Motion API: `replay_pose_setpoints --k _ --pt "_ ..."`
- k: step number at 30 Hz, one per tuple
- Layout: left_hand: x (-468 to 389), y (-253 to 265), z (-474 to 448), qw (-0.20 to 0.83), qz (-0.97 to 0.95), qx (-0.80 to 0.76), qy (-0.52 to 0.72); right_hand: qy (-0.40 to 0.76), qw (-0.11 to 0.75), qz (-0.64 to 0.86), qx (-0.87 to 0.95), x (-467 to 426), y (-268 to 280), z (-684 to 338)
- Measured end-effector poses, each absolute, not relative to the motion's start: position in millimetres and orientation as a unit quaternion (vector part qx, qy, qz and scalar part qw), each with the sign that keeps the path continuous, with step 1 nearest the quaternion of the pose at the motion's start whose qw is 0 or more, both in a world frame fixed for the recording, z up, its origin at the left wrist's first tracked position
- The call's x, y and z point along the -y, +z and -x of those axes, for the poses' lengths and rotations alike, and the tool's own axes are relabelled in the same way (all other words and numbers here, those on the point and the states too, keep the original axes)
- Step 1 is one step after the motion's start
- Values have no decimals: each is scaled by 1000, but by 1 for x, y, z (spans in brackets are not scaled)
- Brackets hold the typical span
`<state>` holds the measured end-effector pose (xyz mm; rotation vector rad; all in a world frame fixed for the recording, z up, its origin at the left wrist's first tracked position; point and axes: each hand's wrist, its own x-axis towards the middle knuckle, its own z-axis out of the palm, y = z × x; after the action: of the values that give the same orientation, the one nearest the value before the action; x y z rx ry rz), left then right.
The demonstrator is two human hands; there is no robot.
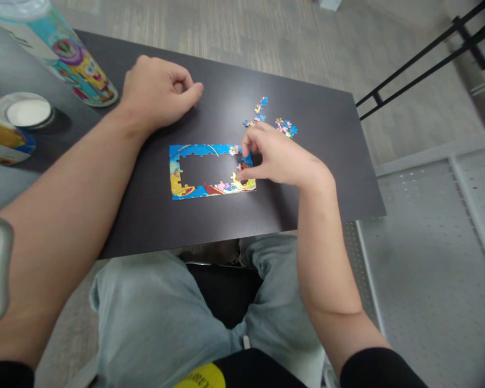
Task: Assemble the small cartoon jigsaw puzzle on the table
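Centrally laid on a dark rectangular tabletop (339,151): one blue-and-yellow printed jigsaw border (210,191), hollow-centred. At its 3 o'clock, the bare right hand (281,154), thumb and fingers parted, thumb apparently rested on it; at 11 o'clock, the left hand (157,91), loosely curled, nothing seen held; at 2 o'clock, small multicoloured loose pieces (286,128). Hazard: border joints could be sprung by a dragged thumb

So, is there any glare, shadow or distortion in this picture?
Head view: pale sheen on the dark tabletop, soft shadows near the left hand and right hand; same head view: the cartoon-printed canister looks stretched toward the corner, and the loose puzzle pieces look slightly soft.
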<state>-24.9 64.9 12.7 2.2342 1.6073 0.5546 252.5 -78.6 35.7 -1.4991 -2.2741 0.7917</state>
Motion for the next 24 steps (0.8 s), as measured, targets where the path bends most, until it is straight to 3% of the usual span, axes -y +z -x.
replay_pose_setpoints --k 6,11,15,24 --pt "-66 7 25 143 -787 -571 188 268 229 543 762 75 34 -278" --pt "-69 3 23 116 -780 -588 182 146 347 656 655 64 14 -336" --pt "-70 6 24 110 -783 -592 155 116 336 734 578 63 5 -355" --pt "-70 6 25 118 -777 -597 160 166 277 728 604 68 2 -345"
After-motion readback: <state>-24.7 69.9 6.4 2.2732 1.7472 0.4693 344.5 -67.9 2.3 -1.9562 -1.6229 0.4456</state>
